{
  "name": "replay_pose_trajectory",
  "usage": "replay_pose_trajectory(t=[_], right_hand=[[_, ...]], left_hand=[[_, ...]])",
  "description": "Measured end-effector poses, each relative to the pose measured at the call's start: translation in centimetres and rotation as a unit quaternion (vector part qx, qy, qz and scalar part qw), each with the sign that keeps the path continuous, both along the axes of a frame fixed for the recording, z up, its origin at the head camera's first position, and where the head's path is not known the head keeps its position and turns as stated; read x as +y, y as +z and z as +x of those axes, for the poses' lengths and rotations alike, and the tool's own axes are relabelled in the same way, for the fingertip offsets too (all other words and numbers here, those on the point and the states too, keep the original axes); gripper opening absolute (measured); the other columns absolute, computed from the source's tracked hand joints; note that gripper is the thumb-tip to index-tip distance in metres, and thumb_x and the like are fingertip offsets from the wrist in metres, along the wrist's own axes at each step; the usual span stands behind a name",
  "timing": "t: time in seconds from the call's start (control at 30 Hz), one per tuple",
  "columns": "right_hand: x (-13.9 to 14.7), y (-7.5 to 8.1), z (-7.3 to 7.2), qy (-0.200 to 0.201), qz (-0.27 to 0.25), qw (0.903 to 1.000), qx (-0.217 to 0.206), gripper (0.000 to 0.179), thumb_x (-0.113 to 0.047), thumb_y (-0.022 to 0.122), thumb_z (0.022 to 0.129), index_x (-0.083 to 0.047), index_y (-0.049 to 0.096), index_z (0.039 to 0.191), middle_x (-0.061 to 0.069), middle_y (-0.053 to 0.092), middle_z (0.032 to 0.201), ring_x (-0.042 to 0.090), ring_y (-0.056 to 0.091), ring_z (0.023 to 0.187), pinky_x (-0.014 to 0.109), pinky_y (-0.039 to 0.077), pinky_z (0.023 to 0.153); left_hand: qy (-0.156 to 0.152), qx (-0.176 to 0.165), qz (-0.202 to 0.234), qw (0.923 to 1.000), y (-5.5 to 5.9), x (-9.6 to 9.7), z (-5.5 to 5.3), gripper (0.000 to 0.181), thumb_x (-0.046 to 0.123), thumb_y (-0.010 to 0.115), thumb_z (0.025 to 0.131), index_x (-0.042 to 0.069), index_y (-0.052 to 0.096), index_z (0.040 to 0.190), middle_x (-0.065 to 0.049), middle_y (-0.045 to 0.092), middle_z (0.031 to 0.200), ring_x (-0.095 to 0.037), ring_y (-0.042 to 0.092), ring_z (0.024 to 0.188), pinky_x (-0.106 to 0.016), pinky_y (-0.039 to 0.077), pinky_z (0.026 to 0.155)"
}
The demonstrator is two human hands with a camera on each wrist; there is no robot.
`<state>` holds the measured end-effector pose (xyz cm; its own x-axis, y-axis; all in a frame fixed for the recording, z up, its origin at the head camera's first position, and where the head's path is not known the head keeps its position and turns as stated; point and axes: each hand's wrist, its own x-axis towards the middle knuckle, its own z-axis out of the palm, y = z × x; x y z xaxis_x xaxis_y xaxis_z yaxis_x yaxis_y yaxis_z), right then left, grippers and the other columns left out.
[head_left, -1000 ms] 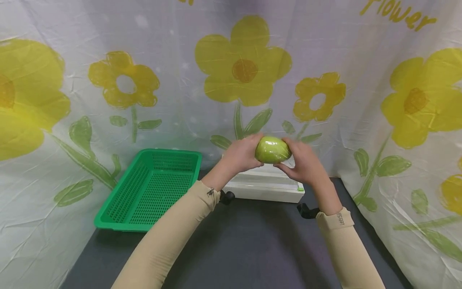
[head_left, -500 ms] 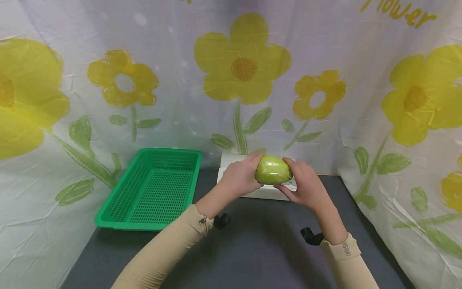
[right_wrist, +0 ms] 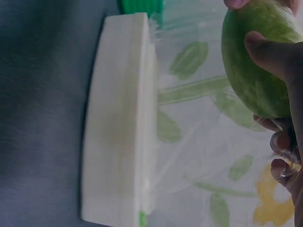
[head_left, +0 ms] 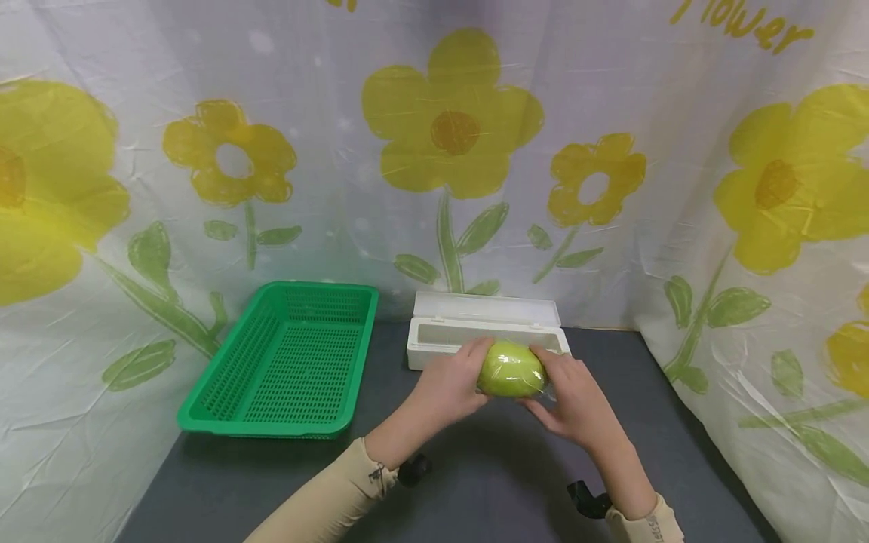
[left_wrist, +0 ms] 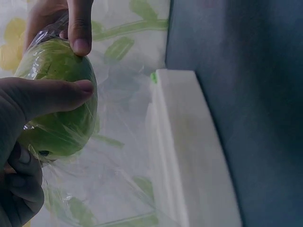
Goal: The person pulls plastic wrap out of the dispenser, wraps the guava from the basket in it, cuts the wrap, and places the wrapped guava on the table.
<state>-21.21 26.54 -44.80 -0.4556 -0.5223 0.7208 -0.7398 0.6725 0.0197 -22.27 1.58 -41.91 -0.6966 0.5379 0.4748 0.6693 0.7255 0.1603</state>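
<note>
Between both hands is an oval green fruit (head_left: 512, 369), shiny with clear plastic film around it. My left hand (head_left: 449, 381) grips its left end, the thumb lying across the side in the left wrist view. At the other end, my right hand (head_left: 569, 394) holds it with thumb and fingers, some of the film (right_wrist: 286, 158) bunched at the fingertips. Just behind the fruit stands a white cling film dispenser (head_left: 434, 339), its lid (head_left: 485, 307) raised at the back. In the left wrist view a sheet of clear film (left_wrist: 125, 142) spans from fruit to dispenser.
A green perforated plastic basket (head_left: 363, 354) stands to the left on the dark tabletop (head_left: 475, 483). Behind and at both sides hangs a white curtain (head_left: 326, 226) printed with yellow flowers. Black wrist cameras (head_left: 588, 500) jut inward from the wrists.
Both hands have brought the fruit down and toward the person, from above the dispenser to in front of it. The dispenser's open trough and raised lid now show behind them.
</note>
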Motion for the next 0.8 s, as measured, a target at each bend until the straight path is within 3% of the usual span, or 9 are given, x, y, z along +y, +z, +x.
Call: replay_pose_trajectory(t=[0.1,0.2,0.3,0.4,0.6,0.8], right_hand=[[0.0,-1.3,0.8,-0.005,-0.003,0.9998,-0.016,0.077,-0.058,0.052,0.105,0.008,0.055,0.143,0.020,0.070,0.123,0.037,0.069,0.101,0.055,0.056,0.075],[0.0,-2.5,1.2,-0.009,0.001,0.9993,-0.038,0.073,-0.050,0.070,0.100,0.007,0.055,0.143,0.018,0.070,0.123,0.035,0.069,0.103,0.054,0.056,0.077],[-0.2,-3.7,1.5,-0.016,0.008,0.9983,-0.055,0.082,-0.033,0.093,0.081,0.007,0.056,0.142,0.017,0.071,0.123,0.032,0.069,0.103,0.052,0.056,0.078],[-0.4,-4.8,1.6,-0.030,0.016,0.9972,-0.066,0.093,-0.023,0.101,0.065,0.005,0.057,0.142,0.014,0.072,0.122,0.029,0.069,0.100,0.048,0.055,0.076],[-0.7,-7.2,1.8,-0.040,0.022,0.9951,-0.088,0.092,-0.027,0.103,0.064,0.003,0.059,0.140,0.013,0.073,0.123,0.024,0.067,0.097,0.044,0.054,0.075],[-0.8,-8.6,1.2,-0.061,0.029,0.9893,-0.129,0.091,-0.031,0.102,0.067,0.000,0.059,0.141,0.012,0.073,0.125,0.025,0.068,0.103,0.047,0.055,0.081]], left_hand=[[0.007,0.014,-0.002,0.9999,-1.5,0.1,0.6,0.083,0.028,0.098,0.075,0.003,0.057,0.143,-0.009,0.069,0.131,-0.020,0.075,0.078,-0.033,0.059,0.060],[0.013,0.000,0.004,0.9999,-2.9,0.1,1.1,0.083,0.026,0.098,0.074,0.003,0.057,0.143,-0.009,0.069,0.129,-0.020,0.073,0.073,-0.033,0.058,0.057],[0.020,-0.016,0.005,0.9996,-4.2,0.0,1.4,0.082,0.026,0.098,0.074,0.003,0.057,0.142,-0.009,0.070,0.126,-0.020,0.071,0.068,-0.034,0.057,0.056],[0.029,-0.023,0.000,0.9993,-5.8,0.0,1.5,0.084,0.028,0.099,0.072,0.003,0.058,0.141,-0.009,0.070,0.126,-0.020,0.072,0.070,-0.034,0.057,0.057],[0.046,-0.050,0.010,0.9976,-8.9,0.1,1.9,0.088,0.028,0.103,0.066,0.004,0.059,0.139,-0.009,0.071,0.123,-0.022,0.074,0.077,-0.035,0.058,0.059],[0.050,-0.065,0.015,0.9965,-10.5,0.3,1.1,0.087,0.027,0.104,0.064,0.004,0.060,0.135,-0.010,0.072,0.117,-0.022,0.073,0.079,-0.036,0.058,0.061]])
